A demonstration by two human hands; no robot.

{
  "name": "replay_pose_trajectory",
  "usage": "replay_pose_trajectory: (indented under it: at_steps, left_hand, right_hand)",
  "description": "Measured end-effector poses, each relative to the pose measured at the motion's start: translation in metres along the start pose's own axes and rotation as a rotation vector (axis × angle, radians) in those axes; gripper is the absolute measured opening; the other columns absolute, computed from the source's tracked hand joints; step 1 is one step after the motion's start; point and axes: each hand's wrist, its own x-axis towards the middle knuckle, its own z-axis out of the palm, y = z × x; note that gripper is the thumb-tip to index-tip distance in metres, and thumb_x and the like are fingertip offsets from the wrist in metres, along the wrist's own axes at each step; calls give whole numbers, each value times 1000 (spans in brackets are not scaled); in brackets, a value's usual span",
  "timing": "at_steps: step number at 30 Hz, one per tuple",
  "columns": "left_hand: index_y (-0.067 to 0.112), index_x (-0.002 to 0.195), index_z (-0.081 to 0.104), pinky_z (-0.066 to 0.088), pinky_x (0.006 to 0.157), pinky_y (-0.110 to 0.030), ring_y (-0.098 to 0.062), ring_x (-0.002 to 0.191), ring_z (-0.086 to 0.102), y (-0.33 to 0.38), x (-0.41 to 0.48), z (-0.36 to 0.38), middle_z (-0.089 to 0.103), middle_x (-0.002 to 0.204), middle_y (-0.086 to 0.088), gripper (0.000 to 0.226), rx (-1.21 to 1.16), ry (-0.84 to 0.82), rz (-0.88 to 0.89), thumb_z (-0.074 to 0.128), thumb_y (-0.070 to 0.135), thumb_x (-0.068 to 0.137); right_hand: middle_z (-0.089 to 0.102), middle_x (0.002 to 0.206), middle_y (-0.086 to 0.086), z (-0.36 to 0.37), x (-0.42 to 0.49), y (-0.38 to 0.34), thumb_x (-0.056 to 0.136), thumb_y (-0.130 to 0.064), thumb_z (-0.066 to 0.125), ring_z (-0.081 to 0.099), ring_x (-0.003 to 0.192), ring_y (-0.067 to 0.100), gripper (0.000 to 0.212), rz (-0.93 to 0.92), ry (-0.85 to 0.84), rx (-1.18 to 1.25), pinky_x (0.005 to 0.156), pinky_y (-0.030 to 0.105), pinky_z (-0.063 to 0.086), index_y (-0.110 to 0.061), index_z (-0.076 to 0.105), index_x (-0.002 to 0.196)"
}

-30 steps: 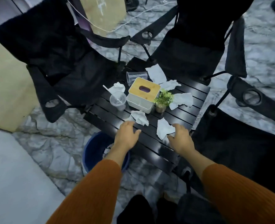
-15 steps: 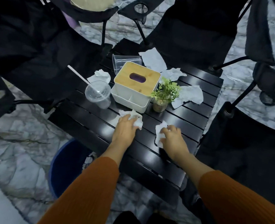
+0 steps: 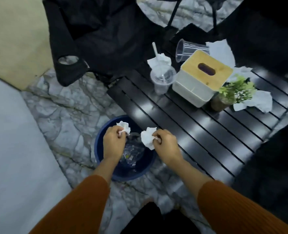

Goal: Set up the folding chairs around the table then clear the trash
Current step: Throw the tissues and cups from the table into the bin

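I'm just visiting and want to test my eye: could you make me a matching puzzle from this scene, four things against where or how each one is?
Things:
1. tipped clear cup
2. lidded cup with straw
3. small potted plant
4. tissue in the left hand

Places or states:
A. upright, left of the tissue box
B. held over the blue bin
C. lying on its side behind the tissue box
D. at the tissue box's right corner, beside a crumpled tissue

Pairs: 1-C, 2-A, 3-D, 4-B
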Motion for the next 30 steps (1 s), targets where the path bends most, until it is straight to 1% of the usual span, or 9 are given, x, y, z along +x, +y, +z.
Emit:
replay_pose_trajectory:
  at_steps: [2,4,6,9,14,18,22,25,30]
  left_hand:
    - [7,96,68,46,75,-29,-25,83,62,-35,0,-8,67,95,-11,11,44,-45,-70,61,11,87]
    - [6,104,69,48,78,-30,-28,90,66,-62,-4,-7,69,104,-13,18,74,-102,-139,62,10,88]
    - [5,119,65,48,86,-31,-31,103,64,-79,-9,-1,66,117,-14,29,58,-199,-209,59,9,90]
    - [10,139,47,40,94,-28,-30,121,53,-92,-18,3,54,133,-1,45,38,-389,-220,49,5,94]
    - [3,142,40,38,105,-33,-34,130,46,-90,-16,-9,45,145,-17,49,99,-342,-244,49,3,94]
    - [9,138,46,44,98,-35,-31,121,53,-50,-9,-18,50,138,-15,43,160,-307,-131,50,13,96]
    - [17,130,53,52,90,-39,-23,114,56,21,-16,-8,55,132,-5,36,200,-334,55,52,22,95]
    - [21,121,59,53,88,-39,-18,108,58,88,-30,10,59,122,1,29,184,-352,214,54,29,94]
    - [20,111,64,50,90,-36,-19,108,57,211,-48,44,62,114,3,22,97,-335,460,57,24,90]
  right_hand:
    - [60,96,10,33,0,-7,86,1,49,52,80,19,21,18,-35,5,68,20,37,-3,66,98]
    - [62,103,14,61,1,-4,86,0,51,55,85,21,22,71,-70,3,72,20,38,-3,65,103]
    - [60,118,15,82,4,5,85,-2,53,58,103,27,32,141,-152,-13,83,26,45,-5,61,116]
    - [48,139,15,95,3,14,86,-3,55,51,123,31,52,189,-306,-75,98,30,44,-9,47,137]
    - [51,138,16,83,-5,12,88,-5,57,53,122,31,51,166,-290,-55,95,25,43,-8,47,138]
    - [54,131,11,44,-5,0,89,-7,55,56,113,26,39,111,-204,-59,89,23,45,-10,55,128]
    - [57,128,5,-18,-14,-8,93,-11,54,59,111,24,32,81,-123,-30,93,31,50,-11,56,125]
    - [61,122,5,-78,-23,-2,93,-14,54,59,111,21,27,62,0,-34,94,30,50,-13,59,120]
    - [64,110,5,-183,-38,18,94,-18,50,59,104,22,23,64,254,-84,85,40,52,-16,61,114]
